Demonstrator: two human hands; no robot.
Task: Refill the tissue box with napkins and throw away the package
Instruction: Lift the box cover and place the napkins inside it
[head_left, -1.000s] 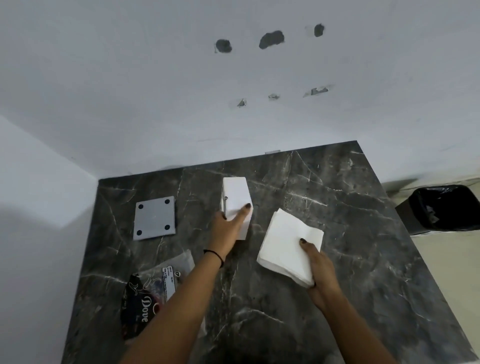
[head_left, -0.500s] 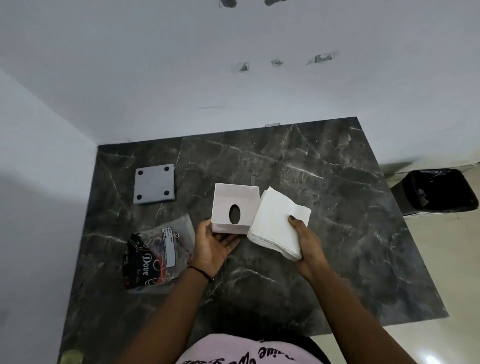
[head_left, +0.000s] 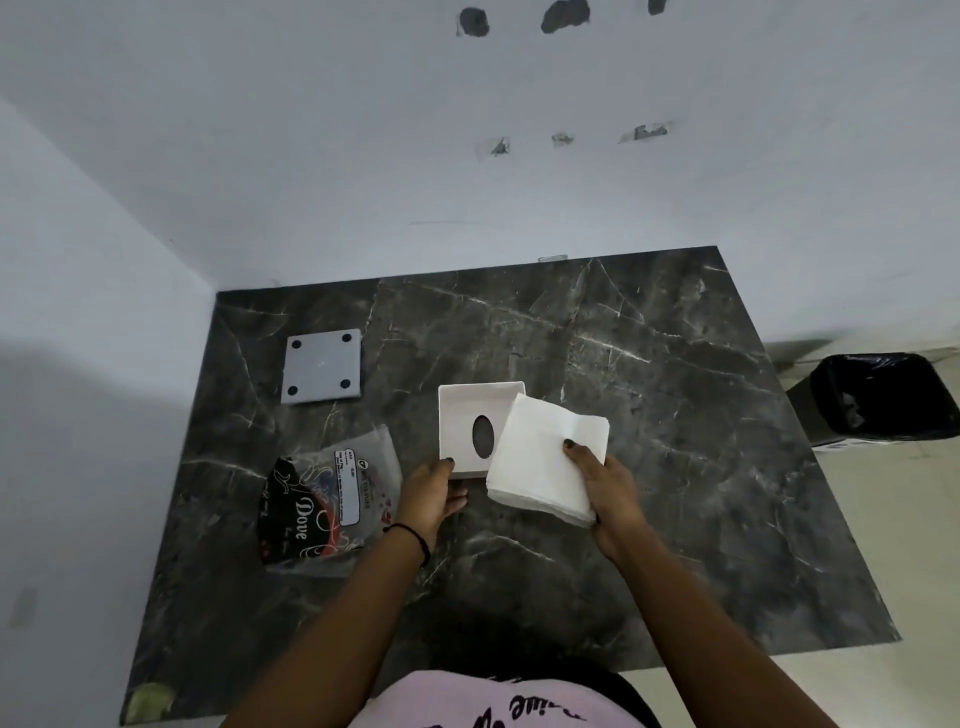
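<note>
The dark marble bench (head_left: 649, 415) fills most of the view, pushed into a corner of white wall, and everything the job needs is laid out on it within arm's reach. Off its right edge stands a black-lined waste bin (head_left: 883, 400) on the floor, well apart from the work, presumably where the wrapper is meant to end up.

The empty napkin package (head_left: 332, 493), a crumpled clear and black "Dove" wrapper, lies flat on the left side of the bench, set aside and not yet thrown away. Beyond it lies a grey square plate (head_left: 322, 366) with four dark feet at its corners; I judge it to be the base of the box, taken off and parked upside down so the box can be loaded.

The stack of white napkins (head_left: 545, 457) is gripped in the right hand (head_left: 608, 488), thumb on top and fingers beneath, tilted and overlapping the right edge of the box, as if being lined up with it.

The white tissue box (head_left: 478, 426) sits near the middle of the bench with its hollow side toward the camera, the oval slot showing in its floor. The left hand (head_left: 431, 493) pinches its near edge, likely steadying it for filling.
</note>
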